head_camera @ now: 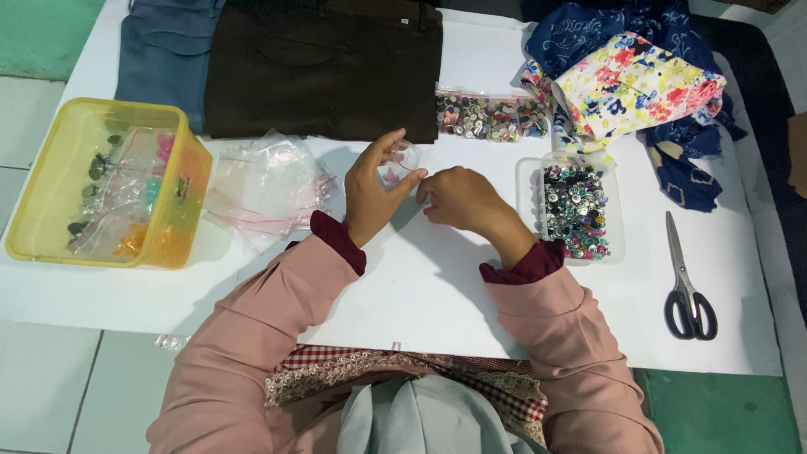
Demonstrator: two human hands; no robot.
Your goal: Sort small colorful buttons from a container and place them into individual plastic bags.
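Observation:
My left hand (370, 187) holds up a small clear zip bag (399, 162) with a few pink buttons inside, pinched between thumb and fingers. My right hand (461, 197) rests on the white table (420, 286) just right of the bag, fingers curled at something small and pink by the fingertips; what it pinches is too small to tell. A clear tray of mixed buttons (575, 210) lies right of my right hand.
A yellow plastic box (105, 181) with bagged items sits at the left, loose empty zip bags (265, 185) beside it. Folded brown trousers (324, 67) and blue jeans (164, 50) lie at the back, next to a bag of buttons (487, 116), floral fabric (635, 84) and scissors (688, 282).

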